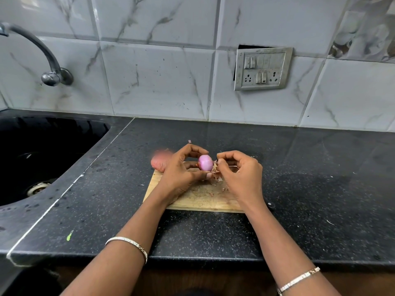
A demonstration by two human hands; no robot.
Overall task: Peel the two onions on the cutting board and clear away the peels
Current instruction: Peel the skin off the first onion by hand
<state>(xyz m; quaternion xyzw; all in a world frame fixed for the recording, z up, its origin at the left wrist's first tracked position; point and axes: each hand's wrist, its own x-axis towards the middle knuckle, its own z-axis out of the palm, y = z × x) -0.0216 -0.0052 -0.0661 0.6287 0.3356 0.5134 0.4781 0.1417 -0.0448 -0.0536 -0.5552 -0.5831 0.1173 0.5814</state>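
1. I was in the middle of the peeling step. My left hand [181, 174] held the small glossy pink onion [205, 163] just above the far part of the pale wooden cutting board [192, 202], with my thumb under it and my curled fingers [192, 149] arched over its top.
2. My right hand [241, 174] was at the onion's right end. Its fingers were pinched together on what looked like a last dry strip of skin, though the contact itself was too small for me to make out.
3. That onion looked nearly bare. I judged that the next move called for a short pull to the right to tear the strip off, with the left grip firm enough to stop the slick bulb turning.
4. The duller reddish second onion [160, 162] lay at the board's far left corner, blurred and partly behind my left hand. It seemed to have its skin on, so I reckoned the task was under halfway.
5. Papery peel scraps [217, 178] lay on the board under and just beside my right hand, not yet cleared.
6. The black speckled stone counter [299, 189] stretched on to the right of the board and behind it, which gave my hands room.
7. The black sink [42, 146] opened well to the left.
8. The reddish onion sat right at the board's corner, and I thought a nudge from my left wrist could roll it off.
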